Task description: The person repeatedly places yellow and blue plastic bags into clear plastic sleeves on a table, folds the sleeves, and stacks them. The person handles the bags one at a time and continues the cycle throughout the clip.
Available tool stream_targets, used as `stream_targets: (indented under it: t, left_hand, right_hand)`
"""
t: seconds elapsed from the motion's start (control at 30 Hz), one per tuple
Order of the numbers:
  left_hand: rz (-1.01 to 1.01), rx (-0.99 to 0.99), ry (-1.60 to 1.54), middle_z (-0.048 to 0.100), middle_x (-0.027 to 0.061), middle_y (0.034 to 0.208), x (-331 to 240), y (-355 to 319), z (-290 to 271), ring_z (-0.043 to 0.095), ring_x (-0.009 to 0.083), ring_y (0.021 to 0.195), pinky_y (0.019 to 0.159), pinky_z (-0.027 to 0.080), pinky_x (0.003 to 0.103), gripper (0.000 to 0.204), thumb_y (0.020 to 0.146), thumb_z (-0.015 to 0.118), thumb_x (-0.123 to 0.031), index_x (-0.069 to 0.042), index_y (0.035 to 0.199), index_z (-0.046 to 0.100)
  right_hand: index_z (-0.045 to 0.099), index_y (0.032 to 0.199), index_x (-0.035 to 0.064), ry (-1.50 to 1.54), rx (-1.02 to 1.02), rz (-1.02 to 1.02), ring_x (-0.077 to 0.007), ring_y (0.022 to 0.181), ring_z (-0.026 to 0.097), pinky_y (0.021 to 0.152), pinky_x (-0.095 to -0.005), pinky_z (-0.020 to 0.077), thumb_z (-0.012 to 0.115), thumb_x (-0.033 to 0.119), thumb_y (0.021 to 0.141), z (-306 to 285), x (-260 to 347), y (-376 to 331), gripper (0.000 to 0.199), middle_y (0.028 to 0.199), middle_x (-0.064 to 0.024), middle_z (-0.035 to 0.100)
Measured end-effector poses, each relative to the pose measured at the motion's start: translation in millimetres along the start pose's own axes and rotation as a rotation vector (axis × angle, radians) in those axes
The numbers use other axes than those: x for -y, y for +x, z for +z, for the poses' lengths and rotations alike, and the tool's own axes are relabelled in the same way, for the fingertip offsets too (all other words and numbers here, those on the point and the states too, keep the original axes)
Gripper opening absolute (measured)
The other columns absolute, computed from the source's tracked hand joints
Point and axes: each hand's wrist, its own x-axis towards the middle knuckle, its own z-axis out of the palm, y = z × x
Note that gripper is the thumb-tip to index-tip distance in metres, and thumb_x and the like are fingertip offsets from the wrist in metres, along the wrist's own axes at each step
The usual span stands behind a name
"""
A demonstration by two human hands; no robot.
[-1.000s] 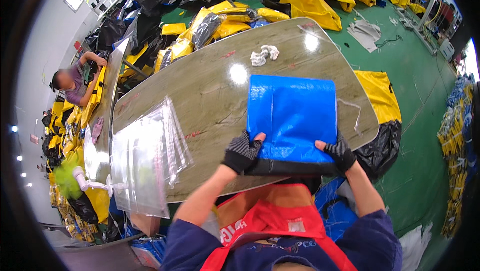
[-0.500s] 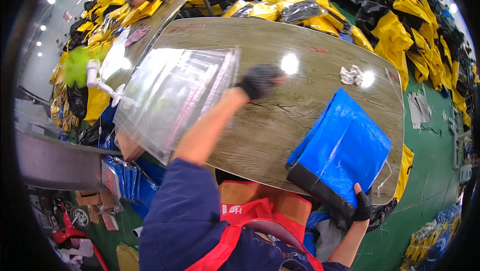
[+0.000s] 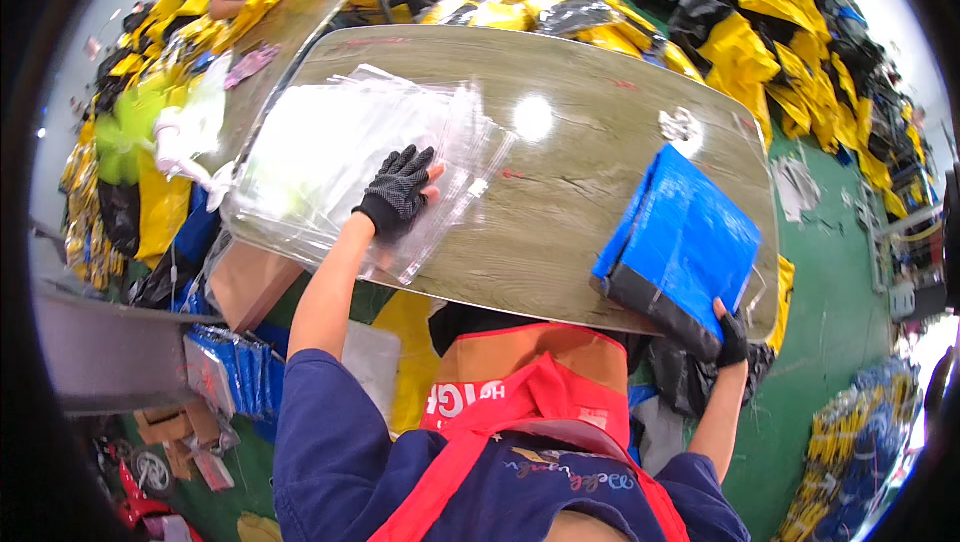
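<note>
**One hand on the bags, one on the folded sheet**

Lower right, the gloved right hand (image 3: pixel 731 340) pinches the folded blue sheet (image 3: pixel 683 238) at the table (image 3: pixel 570 192) edge, steadying it. Centre left, the left hand (image 3: pixel 398 189) lies spread on the clear plastic bags (image 3: pixel 330 157), apparently pinning one. Yellow and black bundles (image 3: pixel 740 32) fill the upper frame.

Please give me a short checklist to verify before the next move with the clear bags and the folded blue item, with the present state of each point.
1. Left hand lies flat on the stack of clear plastic bags: ok.
2. A single bag is separated from the stack: cannot tell, the sheets overlap.
3. Right hand grips the folded blue item at its near corner: ok.
4. Blue item fully supported on the table: not ok, its dark near edge hangs past the table edge.
5. Bare table between bags and blue item: ok.
6. Small white crumpled piece lies apart from both hands: ok.
</note>
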Motion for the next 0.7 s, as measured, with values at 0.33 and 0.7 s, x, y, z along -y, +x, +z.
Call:
stream_targets:
  t: [0.33,0.7]
  left_hand:
    - [0.032,0.074,0.177,0.03,0.0108,0.149,-21.3,17.9,4.9,0.025,0.0359,0.137,0.112,0.018,0.048,0.041,0.097,0.039,-0.032,-0.022,0.137,0.045]
    - [-0.239,0.113,-0.928,0.053,0.0113,0.133,-22.0,43.2,-40.9,0.045,0.0205,0.126,0.105,0.033,0.035,0.054,0.099,0.039,-0.043,-0.001,0.132,0.049]
  right_hand:
    - [0.039,0.136,0.001,0.084,0.053,-0.105,-0.0268,0.104,0.058,0.089,-0.037,0.0491,0.069,0.022,0.082,11.3,2.3,-10.1,0.065,0.123,-0.0163,0.054]
    - [0.041,0.136,0.0007,0.103,0.044,-0.149,-0.0255,0.106,0.057,0.09,-0.0362,0.0475,0.071,0.023,0.081,8.0,-0.1,-8.1,0.066,0.124,-0.0148,0.055]
